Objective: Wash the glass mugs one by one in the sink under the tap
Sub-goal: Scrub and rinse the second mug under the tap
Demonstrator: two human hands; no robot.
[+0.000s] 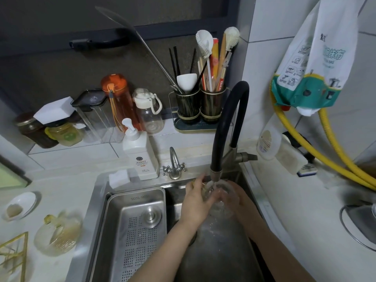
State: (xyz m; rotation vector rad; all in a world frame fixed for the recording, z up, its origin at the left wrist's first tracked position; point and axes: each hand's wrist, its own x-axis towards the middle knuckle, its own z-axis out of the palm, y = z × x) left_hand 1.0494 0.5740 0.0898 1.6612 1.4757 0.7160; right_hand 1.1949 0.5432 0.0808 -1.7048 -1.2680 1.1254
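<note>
My left hand [196, 202] curls round the near-left side of the glass mug [216, 193], fingers wrapped on the rim at about 11 o'clock. My right hand [237, 197] grips the same mug from 3 o'clock, fingers folded round its wall. I hold the mug over the sink [213, 247], right beneath the spout of the black tap [225, 127], and water runs into it. At 9 o'clock from my hands a perforated steel tray [136, 226] sits in the sink's left half, a round metal plug lying on it. At 11 o'clock a small chrome tap [174, 163] stands on the sink's rim, just beside a white pump bottle [140, 153]. Far out at 8 o'clock another glass piece [58, 234] lies on the counter, blurred; I cannot tell its shape.
</note>
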